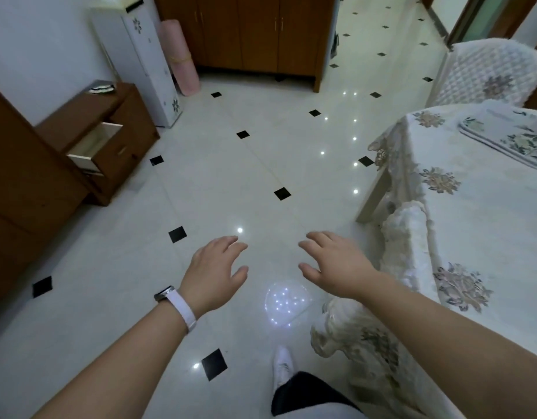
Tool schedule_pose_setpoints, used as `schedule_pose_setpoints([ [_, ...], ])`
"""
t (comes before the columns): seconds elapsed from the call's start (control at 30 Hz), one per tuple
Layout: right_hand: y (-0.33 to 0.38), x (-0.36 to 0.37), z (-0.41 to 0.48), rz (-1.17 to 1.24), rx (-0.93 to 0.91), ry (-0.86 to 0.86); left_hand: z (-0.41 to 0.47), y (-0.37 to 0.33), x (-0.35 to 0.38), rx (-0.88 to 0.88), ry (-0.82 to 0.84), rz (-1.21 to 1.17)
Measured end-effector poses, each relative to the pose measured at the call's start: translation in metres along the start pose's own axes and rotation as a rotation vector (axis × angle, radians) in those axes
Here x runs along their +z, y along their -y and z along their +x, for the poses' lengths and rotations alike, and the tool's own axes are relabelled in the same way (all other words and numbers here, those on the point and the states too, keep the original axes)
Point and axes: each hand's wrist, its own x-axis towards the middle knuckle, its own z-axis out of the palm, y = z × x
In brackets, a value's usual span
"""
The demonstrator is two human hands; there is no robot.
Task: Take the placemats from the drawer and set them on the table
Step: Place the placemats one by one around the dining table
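Both hands were held out over the floor (261, 152), palms down, fingers loosely spread and grasping nothing. The left hand (214, 269) had a white band (182, 306) on its wrist; the right hand (333, 264) was beside it, a gap between the two. At the left, the drawer (95, 146) stood pulled out of a low brown cabinet (122, 107); what lay inside could not be made out. At the right stood the table (472, 225) under a floral cloth, and a floral placemat (509, 137) lay flat on its far part, cut off by the picture's edge. A covered chair (367, 343) was at the table's near left side, and another chair (491, 74) beyond its far end. A white shoe (283, 367) was on the floor near the bottom.
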Motion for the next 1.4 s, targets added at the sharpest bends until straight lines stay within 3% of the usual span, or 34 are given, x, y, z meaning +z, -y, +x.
schedule_pose_setpoints([
  [0.17,-0.021,-0.026,0.072,0.038,-0.022,0.016,0.066,0.015,-0.026,-0.038,-0.001,0.023],
  [0.37,-0.04,-0.069,0.152,0.046,-0.032,-0.073,0.148,0.031,-0.057,-0.105,-0.119,-0.044],
  [0.77,-0.067,-0.079,0.252,0.014,0.059,-0.038,0.264,0.083,-0.061,-0.066,-0.032,-0.155],
  [1.17,-0.047,-0.093,0.382,0.013,0.338,-0.03,0.427,0.186,-0.094,0.15,0.107,-0.189],
  [1.4,-0.053,-0.103,0.398,0.006,0.466,-0.029,0.491,0.189,-0.098,0.273,0.153,-0.197],
])
